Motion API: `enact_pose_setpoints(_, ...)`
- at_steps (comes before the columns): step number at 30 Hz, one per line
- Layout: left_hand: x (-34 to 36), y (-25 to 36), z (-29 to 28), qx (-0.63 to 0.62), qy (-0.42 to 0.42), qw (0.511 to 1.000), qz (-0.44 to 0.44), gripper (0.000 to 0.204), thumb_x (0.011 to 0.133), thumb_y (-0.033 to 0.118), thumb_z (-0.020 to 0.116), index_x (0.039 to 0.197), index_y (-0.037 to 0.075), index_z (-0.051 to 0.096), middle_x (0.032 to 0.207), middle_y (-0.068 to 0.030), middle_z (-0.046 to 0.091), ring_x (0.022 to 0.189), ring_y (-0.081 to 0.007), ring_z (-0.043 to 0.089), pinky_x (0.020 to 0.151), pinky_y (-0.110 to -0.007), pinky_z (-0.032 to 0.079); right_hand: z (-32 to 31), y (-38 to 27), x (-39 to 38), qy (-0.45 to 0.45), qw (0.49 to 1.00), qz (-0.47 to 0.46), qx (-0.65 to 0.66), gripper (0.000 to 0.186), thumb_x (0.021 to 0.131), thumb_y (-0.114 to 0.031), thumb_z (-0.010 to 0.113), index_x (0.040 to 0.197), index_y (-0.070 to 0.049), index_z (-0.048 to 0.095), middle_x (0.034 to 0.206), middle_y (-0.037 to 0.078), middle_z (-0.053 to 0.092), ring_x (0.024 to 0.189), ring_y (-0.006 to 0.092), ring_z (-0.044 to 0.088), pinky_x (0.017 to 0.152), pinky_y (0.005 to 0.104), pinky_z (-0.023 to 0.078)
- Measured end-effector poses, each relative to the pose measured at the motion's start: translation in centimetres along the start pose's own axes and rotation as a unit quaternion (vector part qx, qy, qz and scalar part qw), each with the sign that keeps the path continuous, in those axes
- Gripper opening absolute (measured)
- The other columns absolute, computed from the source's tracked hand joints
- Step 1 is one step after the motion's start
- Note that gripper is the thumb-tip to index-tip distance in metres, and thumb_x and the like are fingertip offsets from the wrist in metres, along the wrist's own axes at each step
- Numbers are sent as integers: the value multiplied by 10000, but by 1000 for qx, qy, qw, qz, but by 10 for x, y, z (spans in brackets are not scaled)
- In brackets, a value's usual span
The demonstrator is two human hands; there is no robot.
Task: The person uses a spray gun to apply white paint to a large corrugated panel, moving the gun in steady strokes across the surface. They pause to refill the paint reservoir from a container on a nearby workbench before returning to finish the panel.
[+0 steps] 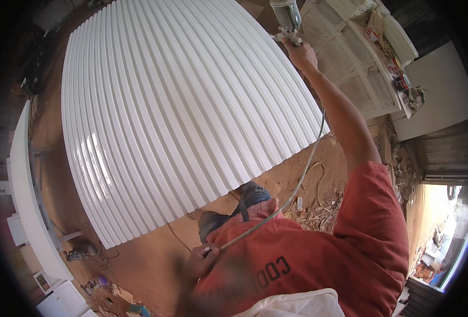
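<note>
My right hand [301,55] is stretched far forward, its fingers wrapped round the handle of a spray gun [289,36] with a metal cup on top. The gun is over the far right edge of a large white ribbed panel [186,116], which lies in front of me with a wet-looking shine at its left. Down by my waist, my left hand [201,261] is closed on a thin greenish air hose [255,228]. That hose runs up to the right, passing the panel's near right corner beneath my right arm.
Right of the panel stands a pale cabinet [345,63] with cans and scraps on it. A long white board [35,201] leans at the left. Scrap wood and rubbish [318,211] litter the brown dirt floor [144,274]. A bright opening [440,227] shows at the right.
</note>
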State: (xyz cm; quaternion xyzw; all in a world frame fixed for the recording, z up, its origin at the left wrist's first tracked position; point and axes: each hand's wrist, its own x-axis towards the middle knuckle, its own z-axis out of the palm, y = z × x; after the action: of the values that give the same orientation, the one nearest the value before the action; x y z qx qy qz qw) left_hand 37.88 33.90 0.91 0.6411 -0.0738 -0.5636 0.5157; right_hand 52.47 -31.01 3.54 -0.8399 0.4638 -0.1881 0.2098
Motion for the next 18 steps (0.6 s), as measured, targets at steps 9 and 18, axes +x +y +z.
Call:
enact_pose_setpoints(9,8,53,90,-141,108,984,-33,262,992,246,626,994,-8,692,827,4,651,758,-74,563,688,-262,464,63,-54,138,16,999,-32,29,854,803,-780,578,1133,-2,703,1158,296,673,1135,441,634,942,506,511)
enact_pose_setpoints(18,14,46,103,-144,94,985,-29,259,993,241,631,996,-11,696,838,4,658,784,-69,569,703,-260,471,66,-28,140,-8,1000,-2,-23,865,827,-768,545,1219,-6,666,1216,265,663,1173,409,626,973,492,501)
